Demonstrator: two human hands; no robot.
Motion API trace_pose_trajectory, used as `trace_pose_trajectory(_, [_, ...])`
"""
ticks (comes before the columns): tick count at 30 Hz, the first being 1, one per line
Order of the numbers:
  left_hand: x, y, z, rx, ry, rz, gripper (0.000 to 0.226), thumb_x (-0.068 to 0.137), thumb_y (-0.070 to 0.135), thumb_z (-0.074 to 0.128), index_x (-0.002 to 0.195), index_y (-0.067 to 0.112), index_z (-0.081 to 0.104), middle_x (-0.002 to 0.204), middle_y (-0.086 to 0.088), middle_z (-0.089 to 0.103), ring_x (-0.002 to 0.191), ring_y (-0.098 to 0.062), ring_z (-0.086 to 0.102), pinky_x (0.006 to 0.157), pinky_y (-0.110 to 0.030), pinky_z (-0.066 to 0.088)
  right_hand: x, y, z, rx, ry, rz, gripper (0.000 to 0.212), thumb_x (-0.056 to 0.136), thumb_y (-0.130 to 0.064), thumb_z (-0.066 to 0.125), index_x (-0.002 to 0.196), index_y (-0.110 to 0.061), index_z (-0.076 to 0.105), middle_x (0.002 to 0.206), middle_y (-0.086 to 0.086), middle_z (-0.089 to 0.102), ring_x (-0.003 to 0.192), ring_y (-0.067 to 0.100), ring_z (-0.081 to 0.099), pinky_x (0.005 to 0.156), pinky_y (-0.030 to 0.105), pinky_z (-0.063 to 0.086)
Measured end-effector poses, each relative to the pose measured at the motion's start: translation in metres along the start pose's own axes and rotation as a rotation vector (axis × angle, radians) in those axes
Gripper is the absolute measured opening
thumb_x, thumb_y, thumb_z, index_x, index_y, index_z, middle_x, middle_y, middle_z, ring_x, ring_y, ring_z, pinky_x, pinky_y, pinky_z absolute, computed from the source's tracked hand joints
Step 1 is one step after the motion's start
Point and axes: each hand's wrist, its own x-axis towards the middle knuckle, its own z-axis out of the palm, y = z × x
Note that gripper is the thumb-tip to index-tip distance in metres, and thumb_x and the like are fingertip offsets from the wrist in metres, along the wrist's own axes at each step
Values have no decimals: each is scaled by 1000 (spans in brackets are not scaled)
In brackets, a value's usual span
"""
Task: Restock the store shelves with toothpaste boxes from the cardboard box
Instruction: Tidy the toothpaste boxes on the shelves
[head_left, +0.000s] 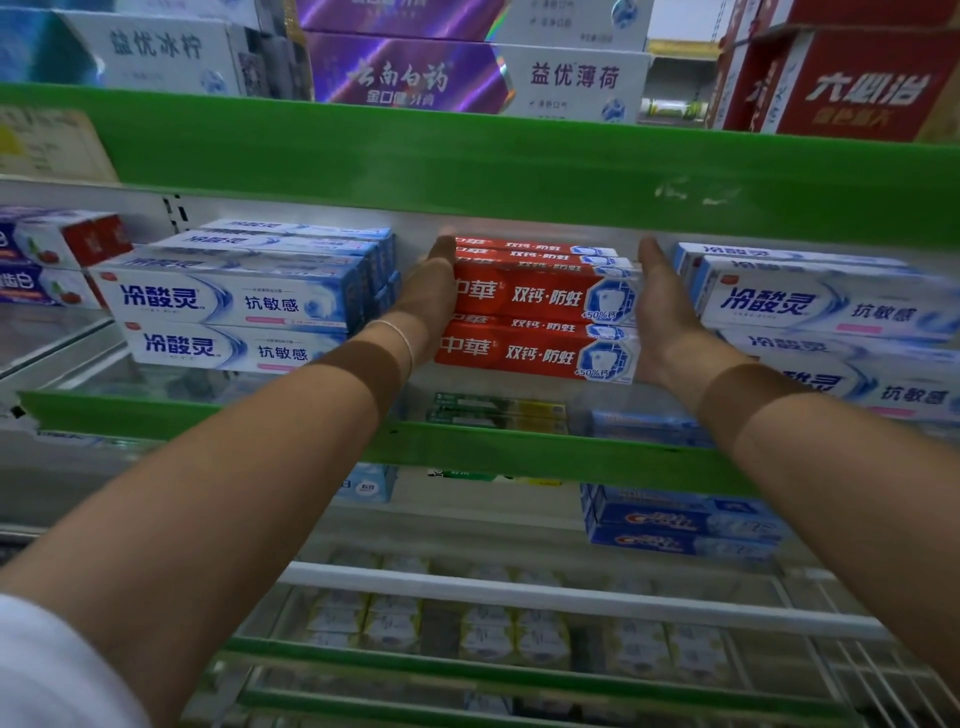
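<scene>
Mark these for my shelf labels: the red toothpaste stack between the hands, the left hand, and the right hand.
red toothpaste stack (540, 312), head view, front face of the upper front box.
left hand (431, 291), head view, back of the hand at the stack's left end.
right hand (657, 306), head view, palm at the stack's right end.

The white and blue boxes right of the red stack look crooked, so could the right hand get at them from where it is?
Probably yes: the right hand lies open in the gap beside the white and blue boxes, nothing between them.
</scene>
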Motion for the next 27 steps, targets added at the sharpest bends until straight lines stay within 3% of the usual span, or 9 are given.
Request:
trace_pose_trajectory(4, [-1, 1, 1, 80, 29, -24, 61, 98, 64, 24, 104, 15, 59, 96, -13, 71, 89, -30, 73, 85, -46, 57, 3, -1, 1, -17, 37, -11, 67, 92, -74, 29, 125, -24, 61, 112, 11, 73, 102, 35, 70, 95, 58, 50])
trace_pose_trajectory(8, [-3, 3, 3, 141, 7, -18, 75, 95, 70, 16, 113, 11, 58, 85, -9, 69, 84, -28, 73, 84, -43, 58, 1, -2, 1, -43, 50, -19, 68, 95, -72, 24, 122, -21, 61, 108, 13, 74, 98, 34, 71, 88, 52, 55])
trace_pose_trajectory(11, [-6, 2, 5, 218, 67, 44, 71, 95, 69, 12, 99, 16, 59, 78, -6, 67, 75, -22, 72, 73, -33, 57, 5, -2, 1, -33, 56, -35, 88, 76, -87, 41, 137, -25, 50, 126, 14, 66, 110, 36, 66, 95, 61, 48])
trace_pose_trajectory(15, [-6, 1, 5, 203, 53, 41, 78, 94, 71, 15, 112, 10, 60, 83, -7, 70, 79, -26, 74, 77, -39, 59, 30, 6, -11, -10, 88, -68, 99, 66, -84, 47, 146, -25, 41, 129, 13, 64, 110, 34, 66, 100, 63, 45])
trace_pose_trajectory(18, [-10, 5, 5, 215, 35, 26, 75, 95, 70, 15, 107, 11, 60, 77, -4, 67, 80, -28, 73, 82, -44, 59, 17, 0, -3, -38, 95, -29, 100, 69, -86, 45, 146, -23, 39, 136, 13, 59, 117, 33, 61, 103, 61, 42])
trace_pose_trajectory(21, [-12, 11, 7, 230, 84, -21, 75, 93, 73, 17, 110, 12, 58, 87, -7, 70, 82, -27, 72, 87, -45, 56, 10, -6, -2, -101, 117, -25, 73, 89, -76, 33, 132, -19, 50, 118, 9, 66, 102, 27, 66, 91, 47, 53])
trace_pose_trajectory(25, [-16, 12, 7, 161, 120, -128, 60, 95, 68, 30, 109, 16, 57, 97, -8, 73, 83, -28, 72, 84, -43, 57, 4, -3, -7, -76, 129, 18, 62, 94, -72, 31, 120, -24, 61, 94, 6, 77, 82, 28, 75, 74, 44, 59])
trace_pose_trajectory(27, [-18, 8, 8, 114, 99, -153, 56, 96, 64, 34, 113, 17, 59, 97, -8, 74, 84, -29, 73, 84, -45, 57, 6, 0, -11, -46, 106, 32, 65, 93, -73, 30, 123, -25, 62, 94, 6, 77, 82, 28, 75, 79, 49, 59])
